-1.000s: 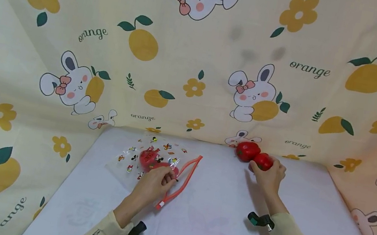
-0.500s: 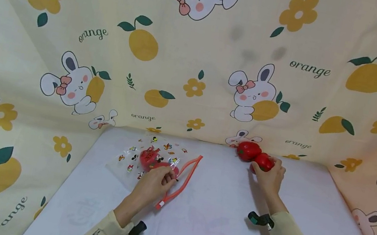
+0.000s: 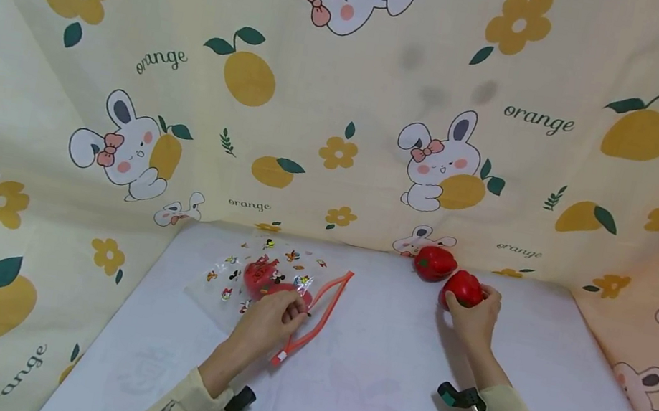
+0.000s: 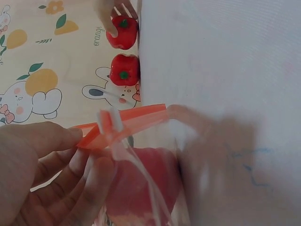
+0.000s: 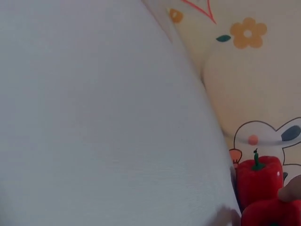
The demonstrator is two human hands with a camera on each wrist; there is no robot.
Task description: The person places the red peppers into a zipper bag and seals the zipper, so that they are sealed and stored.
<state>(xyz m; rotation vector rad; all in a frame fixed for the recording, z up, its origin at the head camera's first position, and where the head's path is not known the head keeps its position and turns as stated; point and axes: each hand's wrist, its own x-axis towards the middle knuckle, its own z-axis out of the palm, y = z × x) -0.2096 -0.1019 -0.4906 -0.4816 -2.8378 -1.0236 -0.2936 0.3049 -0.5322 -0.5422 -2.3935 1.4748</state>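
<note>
My left hand [image 3: 266, 320] pinches the orange zip edge [image 3: 319, 324] of a clear zip bag [image 3: 206, 297] printed with small cartoon figures. The bag lies at the back left, its mouth parted and facing right. Through the plastic shows something red and rounded [image 3: 258, 277]; the left wrist view has it pinkish and blurred behind the zip. At the back right, my right hand [image 3: 475, 323] grips a red bell pepper [image 3: 462, 288] between thumb and fingers. A second red bell pepper [image 3: 434, 263] with a green stem stands just behind and left of it, against the backdrop.
A white cloth covers the table [image 3: 352, 384]. Behind it and on both sides rises a cream backdrop [image 3: 323, 88] printed with rabbits, oranges and flowers. A white slider [image 3: 281, 356] sits at the near end of the bag's zip.
My right hand has drawn its bell pepper slightly toward me and to the right, turning it a little and opening a gap from the other pepper. The left hand and bag have stayed put.
</note>
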